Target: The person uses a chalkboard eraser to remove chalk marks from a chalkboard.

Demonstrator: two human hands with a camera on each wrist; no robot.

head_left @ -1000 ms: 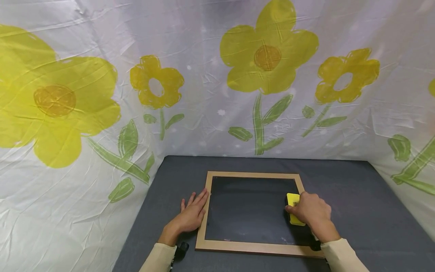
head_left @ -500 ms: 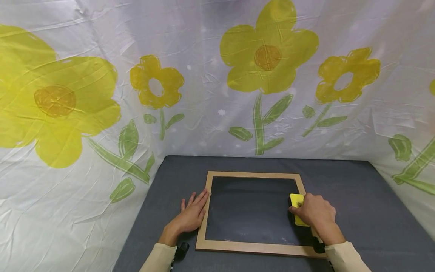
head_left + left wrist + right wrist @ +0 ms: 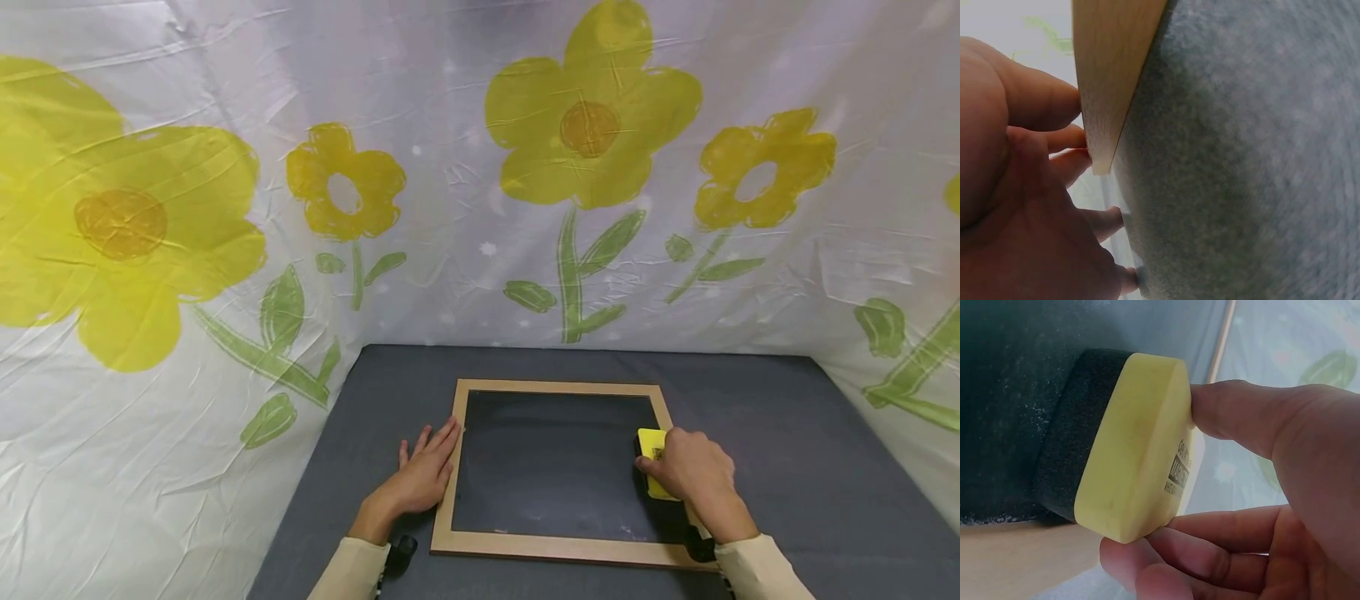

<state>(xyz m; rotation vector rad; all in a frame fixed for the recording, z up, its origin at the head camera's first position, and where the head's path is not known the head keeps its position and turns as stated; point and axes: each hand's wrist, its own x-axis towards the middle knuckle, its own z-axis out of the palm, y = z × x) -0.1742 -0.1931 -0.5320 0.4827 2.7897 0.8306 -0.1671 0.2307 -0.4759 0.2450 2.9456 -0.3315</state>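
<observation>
A chalkboard (image 3: 551,462) with a light wooden frame (image 3: 570,547) lies flat on the dark grey cloth. My right hand (image 3: 697,471) grips a yellow board eraser (image 3: 1129,450) at the board's right side. The eraser's black foam face is against the dark surface, close to the frame, as the right wrist view shows. On the other side, my left hand (image 3: 422,478) rests with extended fingers at the left frame edge. In the left wrist view its thumb and some fingertips are at the wooden edge, and other fingertips reach down to the cloth.
Grey cloth (image 3: 780,467) covers the table around the board. Behind and beside it hangs a white curtain (image 3: 450,208) printed with yellow flowers. Faint chalk marks (image 3: 626,529) show near the board's lower edge. Black wrist straps (image 3: 401,550) sit by the sleeves.
My right hand has shifted slightly right with the eraser since a second ago, and barely moved in the last half second. My left hand stays in place at the frame.
</observation>
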